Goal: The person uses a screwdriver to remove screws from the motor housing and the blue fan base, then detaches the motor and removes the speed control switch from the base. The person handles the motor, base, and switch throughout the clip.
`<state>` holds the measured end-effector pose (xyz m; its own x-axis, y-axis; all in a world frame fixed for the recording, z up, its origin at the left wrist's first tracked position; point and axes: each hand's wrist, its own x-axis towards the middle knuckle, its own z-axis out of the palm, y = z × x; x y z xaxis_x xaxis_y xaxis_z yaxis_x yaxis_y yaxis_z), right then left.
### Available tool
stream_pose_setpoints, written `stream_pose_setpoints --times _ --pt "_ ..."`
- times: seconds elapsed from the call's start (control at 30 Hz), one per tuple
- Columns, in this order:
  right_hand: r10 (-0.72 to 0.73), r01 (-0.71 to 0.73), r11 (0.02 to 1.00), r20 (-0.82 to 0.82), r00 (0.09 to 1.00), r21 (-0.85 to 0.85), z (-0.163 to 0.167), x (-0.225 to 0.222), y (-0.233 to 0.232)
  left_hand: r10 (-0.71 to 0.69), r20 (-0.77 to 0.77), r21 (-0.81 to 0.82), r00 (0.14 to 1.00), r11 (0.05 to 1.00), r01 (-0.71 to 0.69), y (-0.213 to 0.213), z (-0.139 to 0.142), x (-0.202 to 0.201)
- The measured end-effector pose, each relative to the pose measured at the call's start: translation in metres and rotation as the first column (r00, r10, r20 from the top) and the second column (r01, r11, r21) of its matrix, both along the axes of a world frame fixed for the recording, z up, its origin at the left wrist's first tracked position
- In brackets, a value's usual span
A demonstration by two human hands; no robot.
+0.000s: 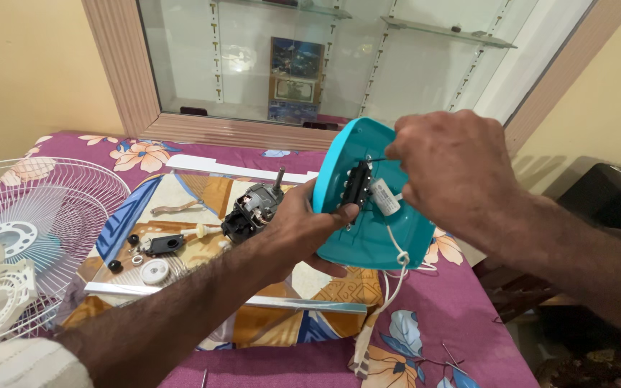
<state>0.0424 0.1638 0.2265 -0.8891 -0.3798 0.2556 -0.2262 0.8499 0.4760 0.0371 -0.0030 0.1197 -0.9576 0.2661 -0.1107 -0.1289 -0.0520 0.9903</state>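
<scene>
Left hand point(303, 226) grasping teal cover point(368, 237) by its near-left edge, raised over the surface point(454, 309). Right hand point(454, 169) pinching the switch block point(359, 184) inside. Motor point(251, 210) left, behind.

Both arms reach forward and meet near the middle of the view. The left forearm rises from the lower left, bare below a pale cuff, wrist straight; the left hand point(303, 230) is curled in a grip, thumb forward and fingers wrapped underneath. The right arm comes in from the lower right — its hand point(454, 172) sits higher, back turned toward the camera, knuckles up, fingers bent inward and pinched together at the tips.
</scene>
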Motion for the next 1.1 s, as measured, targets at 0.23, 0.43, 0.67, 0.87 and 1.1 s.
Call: stream_pose_setpoints --times 0.23,0.43,0.67,0.87,1.1 --pt "0.022 0.045 0.94 0.195 0.981 -0.337 0.009 -0.009 -0.006 0.032 0.014 0.086 0.999 0.996 -0.033 -0.007 -0.003 -0.001" --pt "0.115 0.009 0.859 0.209 0.971 -0.513 0.013 -0.013 -0.01 0.029 -0.012 0.111 0.999 0.993 -0.028 -0.014 -0.006 -0.001" --pt "0.163 -0.154 0.943 0.007 0.987 -0.294 0.01 -0.006 -0.008 0.045 0.016 0.041 0.999 0.998 -0.046 -0.013 -0.004 -0.001" --pt "0.452 -0.461 0.753 -0.14 0.881 -0.468 -0.003 -0.005 -0.004 0.016 -0.052 0.127 0.999 0.992 -0.009 -0.016 -0.005 -0.004" --pt "0.211 -0.119 0.802 0.092 0.973 -0.586 -0.008 -0.021 -0.01 0.036 -0.041 0.159 0.999 0.987 -0.029 -0.018 -0.007 -0.004"
